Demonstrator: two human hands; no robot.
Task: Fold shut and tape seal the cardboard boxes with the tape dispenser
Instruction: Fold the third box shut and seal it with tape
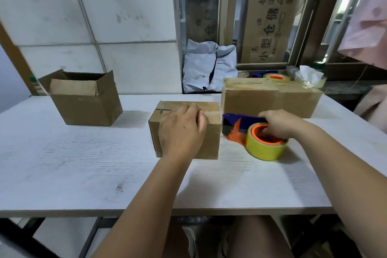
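left grip spread, fingers laid over the folded flaps of the small cardboard box at mid worktop | right grip fingers hooked into the roll core of the tape dispenser, which lies just right of that box | taped box behind the dispenser | open box far left, well apart

White bench fills the lower half. Up at 11 o'clock, a scuffed white tiled wall. At 12, grey plastic mailer bags slump against it. At 1, a cardboard sign with black characters stands behind the window glass. Crumpled white tissue and pink cloth sit at 2.
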